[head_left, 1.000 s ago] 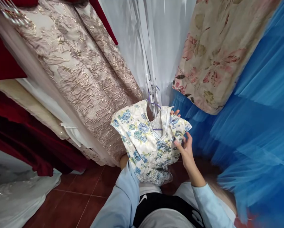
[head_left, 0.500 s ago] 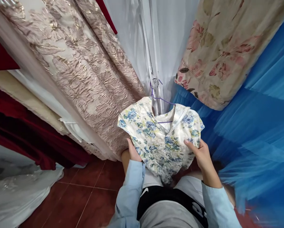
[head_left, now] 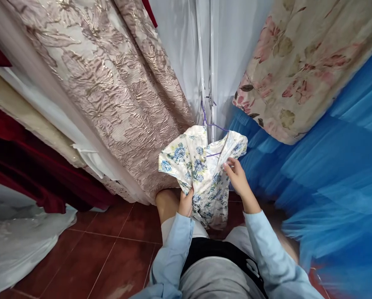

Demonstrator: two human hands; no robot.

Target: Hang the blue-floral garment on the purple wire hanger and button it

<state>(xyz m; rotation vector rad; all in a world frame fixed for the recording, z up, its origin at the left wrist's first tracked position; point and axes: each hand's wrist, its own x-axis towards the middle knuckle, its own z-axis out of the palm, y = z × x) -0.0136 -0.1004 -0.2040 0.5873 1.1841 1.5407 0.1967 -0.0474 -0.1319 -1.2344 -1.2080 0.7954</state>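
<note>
A white blouse [head_left: 201, 170] with blue and yellow flowers hangs in front of me on a thin purple hanger [head_left: 217, 125], its neck open. The hanger's hook meets a white upright rack post [head_left: 211, 62]. My left hand [head_left: 186, 202] is closed on the blouse's left front, gathering the cloth into folds. Higher up, my right hand [head_left: 236, 172] pinches the right edge of the neckline between thumb and fingers. The lower part of the blouse hangs bunched above my lap.
To the left hangs a pink and gold brocade cloth [head_left: 120, 91], with dark red garments [head_left: 27, 166] beyond. On the right are a floral cream cloth [head_left: 285, 79] and blue tulle [head_left: 335, 174]. Red floor tiles [head_left: 117, 257] lie below.
My right hand has moved up and left from the blouse's side to its neckline. My left hand has shifted right onto the front, and the blouse is now narrower and folded.
</note>
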